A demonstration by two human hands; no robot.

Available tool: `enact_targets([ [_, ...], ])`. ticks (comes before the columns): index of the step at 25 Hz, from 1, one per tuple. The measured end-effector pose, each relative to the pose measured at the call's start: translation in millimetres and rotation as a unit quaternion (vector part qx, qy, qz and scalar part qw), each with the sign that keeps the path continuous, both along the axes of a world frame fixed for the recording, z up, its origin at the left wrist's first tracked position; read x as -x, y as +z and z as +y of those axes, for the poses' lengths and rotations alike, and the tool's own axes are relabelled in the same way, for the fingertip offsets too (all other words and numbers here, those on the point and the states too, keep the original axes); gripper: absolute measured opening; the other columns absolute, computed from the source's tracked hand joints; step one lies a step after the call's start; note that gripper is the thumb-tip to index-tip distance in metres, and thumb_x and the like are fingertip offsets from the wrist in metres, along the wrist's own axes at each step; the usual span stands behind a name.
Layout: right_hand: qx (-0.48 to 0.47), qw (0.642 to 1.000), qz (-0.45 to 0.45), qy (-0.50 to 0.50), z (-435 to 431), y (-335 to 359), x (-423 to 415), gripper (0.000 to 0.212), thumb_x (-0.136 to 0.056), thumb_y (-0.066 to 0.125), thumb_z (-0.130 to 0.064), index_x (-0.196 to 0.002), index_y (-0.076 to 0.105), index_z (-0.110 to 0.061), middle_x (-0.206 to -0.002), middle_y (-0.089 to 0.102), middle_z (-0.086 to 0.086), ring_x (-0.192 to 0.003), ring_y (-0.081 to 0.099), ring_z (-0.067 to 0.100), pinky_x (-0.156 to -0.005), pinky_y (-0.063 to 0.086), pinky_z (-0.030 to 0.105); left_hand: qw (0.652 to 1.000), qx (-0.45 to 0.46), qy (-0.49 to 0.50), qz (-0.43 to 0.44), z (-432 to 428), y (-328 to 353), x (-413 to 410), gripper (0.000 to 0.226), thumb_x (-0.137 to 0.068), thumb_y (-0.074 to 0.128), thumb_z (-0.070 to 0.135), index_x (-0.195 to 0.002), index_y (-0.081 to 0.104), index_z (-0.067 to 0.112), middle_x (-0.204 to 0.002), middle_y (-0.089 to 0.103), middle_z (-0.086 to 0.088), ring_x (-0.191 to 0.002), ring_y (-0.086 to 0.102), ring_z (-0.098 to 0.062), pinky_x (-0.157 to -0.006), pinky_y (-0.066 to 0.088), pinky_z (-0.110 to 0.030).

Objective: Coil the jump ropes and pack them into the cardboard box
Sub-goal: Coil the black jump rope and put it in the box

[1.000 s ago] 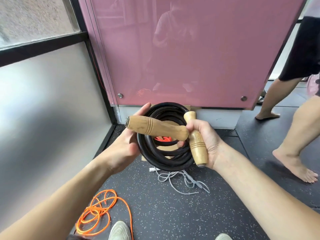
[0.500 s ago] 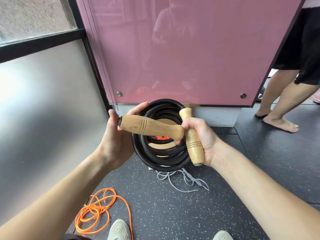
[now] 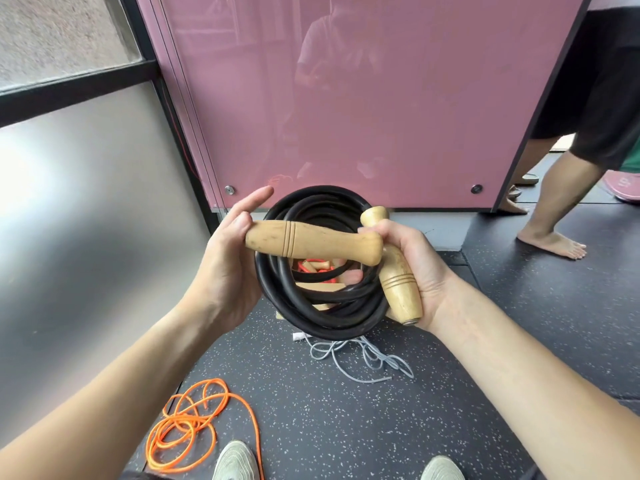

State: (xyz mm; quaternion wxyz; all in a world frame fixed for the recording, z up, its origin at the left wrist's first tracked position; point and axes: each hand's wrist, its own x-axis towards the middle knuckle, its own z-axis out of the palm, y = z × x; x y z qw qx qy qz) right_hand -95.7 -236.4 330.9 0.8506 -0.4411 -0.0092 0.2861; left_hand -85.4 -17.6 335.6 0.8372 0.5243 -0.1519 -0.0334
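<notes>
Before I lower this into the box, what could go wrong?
1. The black coil shows no tie; the right hand grips one handle, the left hand has a straight forefinger: loops may spring open.
2. The grey rope on the floor below could trip you.
3. The cardboard box already holds an orange rope; fit may be tight.

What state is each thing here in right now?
black jump rope: coiled, held up between both hands.
left hand: against the coil, thumb on the end of one wooden handle.
right hand: grips the other handle and the coil.
orange rope: loose on the floor.
grey cord: loose on the floor.
cardboard box: open, another orange rope inside.
</notes>
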Motion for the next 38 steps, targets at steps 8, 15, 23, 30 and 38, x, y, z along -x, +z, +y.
enact_targets([
  [8, -0.020, 0.995, -0.059, 0.080, -8, -3, -2, 0.078, -0.059, 0.092, -0.045, -0.119, 0.062, -0.005, -0.095, 0.044, 0.008, -0.071, 0.047, 0.017, -0.074, 0.044, 0.033, 0.999, -0.022, 0.013, 0.043, 0, 3, -1, 0.053, -0.090, 0.053, 0.039, -0.138, 0.052, 0.018, -0.084, 0.065, -0.004, -0.057, 0.062, -0.014, -0.054, 0.056, -0.028],
  [15, 0.069, 0.990, -0.092, 0.084, -11, -8, 0, 0.023, -0.071, 0.075, -0.024, -0.066, 0.053, -0.025, -0.080, 0.046, 0.004, -0.070, 0.040, 0.017, -0.069, 0.030, 0.033, 0.967, -0.113, -0.226, 0.021, 26, -9, 5, 0.124, -0.048, 0.095, 0.054, -0.152, 0.036, 0.022, -0.147, 0.054, -0.013, -0.122, 0.062, -0.037, -0.088, 0.057, -0.045],
  [23, -0.039, 0.983, -0.087, 0.159, -18, -5, -6, 0.054, -0.064, 0.088, -0.048, -0.104, 0.073, -0.014, -0.094, 0.063, 0.004, -0.078, 0.052, 0.013, -0.076, 0.046, 0.030, 0.996, -0.016, -0.087, -0.010, 6, -3, 12, 0.119, -0.042, 0.097, 0.047, -0.145, 0.044, 0.022, -0.130, 0.066, -0.015, -0.109, 0.068, -0.036, -0.092, 0.054, -0.059],
  [30, -0.039, 0.981, -0.118, 0.149, -25, -8, -6, 0.092, -0.064, 0.091, -0.036, -0.134, 0.044, 0.001, -0.095, 0.063, 0.010, -0.091, 0.054, 0.020, -0.084, 0.050, 0.036, 0.999, 0.020, -0.024, 0.043, -2, 4, 11, 0.126, -0.033, 0.100, 0.045, -0.143, 0.046, 0.016, -0.114, 0.073, -0.007, -0.083, 0.072, -0.021, -0.062, 0.062, -0.035],
  [38, 0.000, 0.976, -0.180, 0.124, -33, -4, -6, 0.069, -0.063, 0.090, -0.031, -0.124, 0.061, -0.016, -0.113, 0.065, 0.020, -0.098, 0.063, 0.029, -0.091, 0.050, 0.049, 0.995, -0.005, -0.061, 0.077, -2, 6, 8, 0.103, -0.037, 0.095, 0.028, -0.132, 0.055, 0.032, -0.098, 0.073, -0.007, -0.073, 0.062, -0.022, -0.058, 0.061, -0.032],
])
